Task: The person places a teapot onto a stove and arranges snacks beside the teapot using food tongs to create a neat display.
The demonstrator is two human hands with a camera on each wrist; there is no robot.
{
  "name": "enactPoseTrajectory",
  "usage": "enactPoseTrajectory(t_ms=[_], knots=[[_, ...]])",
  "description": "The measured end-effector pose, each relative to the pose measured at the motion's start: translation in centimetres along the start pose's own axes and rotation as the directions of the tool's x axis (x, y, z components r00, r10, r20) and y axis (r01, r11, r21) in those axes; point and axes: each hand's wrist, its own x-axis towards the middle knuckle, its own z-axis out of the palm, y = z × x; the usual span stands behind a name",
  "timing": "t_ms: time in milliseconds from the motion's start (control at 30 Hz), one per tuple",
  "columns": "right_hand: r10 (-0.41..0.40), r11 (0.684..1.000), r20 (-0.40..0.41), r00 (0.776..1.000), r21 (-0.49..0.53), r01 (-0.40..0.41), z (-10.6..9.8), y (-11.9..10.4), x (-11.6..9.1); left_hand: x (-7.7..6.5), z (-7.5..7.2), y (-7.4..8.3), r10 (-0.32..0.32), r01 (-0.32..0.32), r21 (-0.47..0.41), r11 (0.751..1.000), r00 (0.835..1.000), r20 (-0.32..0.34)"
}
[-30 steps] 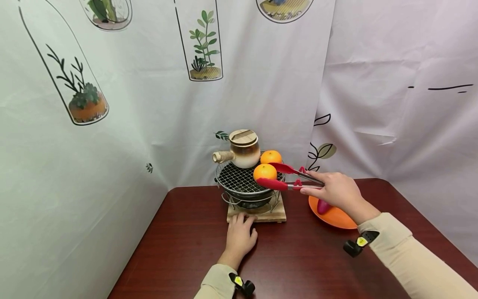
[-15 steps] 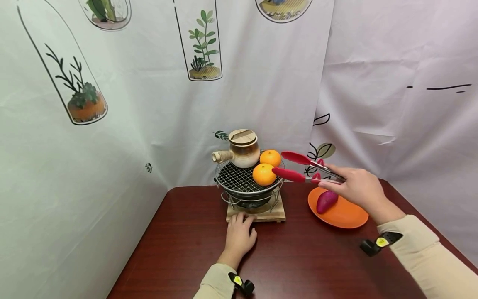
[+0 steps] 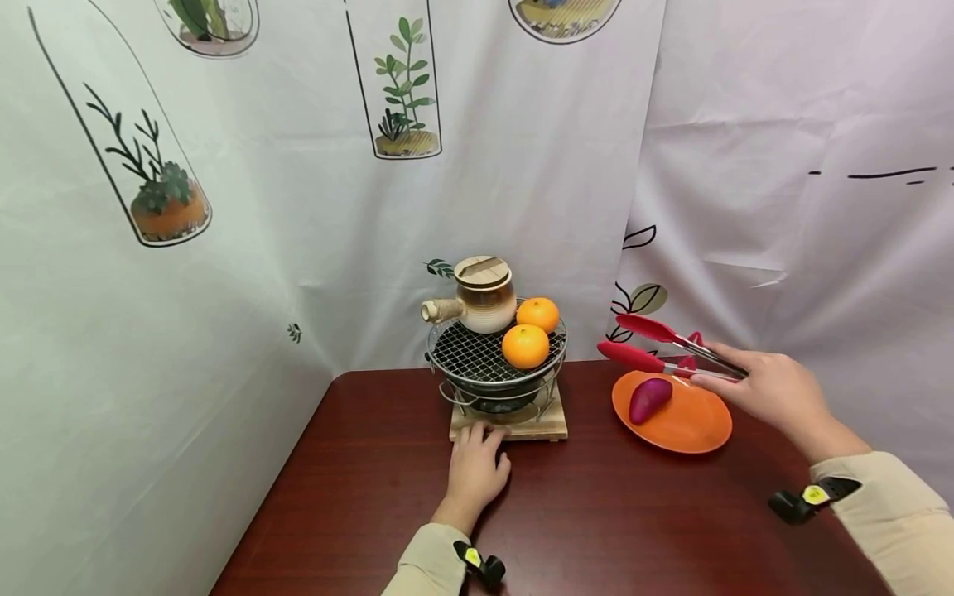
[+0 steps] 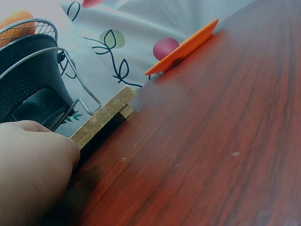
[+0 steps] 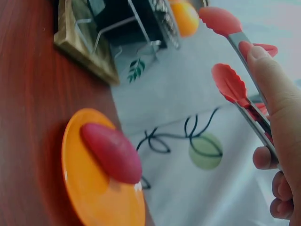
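My right hand (image 3: 782,397) holds red-tipped tongs (image 3: 647,358) above the back of an orange plate (image 3: 693,426); the tong tips are apart with nothing between them. On that plate lies a purple sweet potato (image 3: 650,401). My left hand (image 3: 475,473) rests its fingers against the front edge of a wooden board (image 3: 537,427). A round tabletop grill (image 3: 469,356) stands on the board. Its mesh carries two oranges, the front orange (image 3: 525,346) and the rear orange (image 3: 538,315), next to a side-handled clay pot (image 3: 488,308) with a wooden lid. The left fingertips are hidden in the left wrist view.
The dark red wooden table (image 3: 596,513) reaches back to printed cloth hangings (image 3: 537,165) behind and at the sides. The grill's wire stand (image 4: 87,89) juts out over the board. A gap of bare tabletop separates the board from the plate.
My right hand has drawn the tongs away from the front orange, rightward to over the plate. Both oranges stay on the grill. The left hand keeps its place.
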Motion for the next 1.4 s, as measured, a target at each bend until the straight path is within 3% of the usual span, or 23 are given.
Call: enactPoseTrajectory(t_ms=[167, 533, 1400], knots=[[0.006, 1.000, 0.006, 1.000, -0.016, -0.006, 0.6, 1.4, -0.6, 0.0, 0.0, 0.0, -0.002, 0.002, 0.003, 1.000, 1.000, 0.002], [0.030, 0.999, 0.108, 0.994, -0.040, -0.025, 2.1, 3.3, -1.3, 0.0, -0.1, 0.1, -0.001, 0.001, 0.002, 1.000, 1.000, 0.001], [0.002, 0.999, 0.166, 0.986, -0.038, 0.004, 5.9, 8.5, -2.1, 0.0, -0.3, 0.1, 0.002, -0.002, 0.008, 1.000, 1.000, 0.000]])
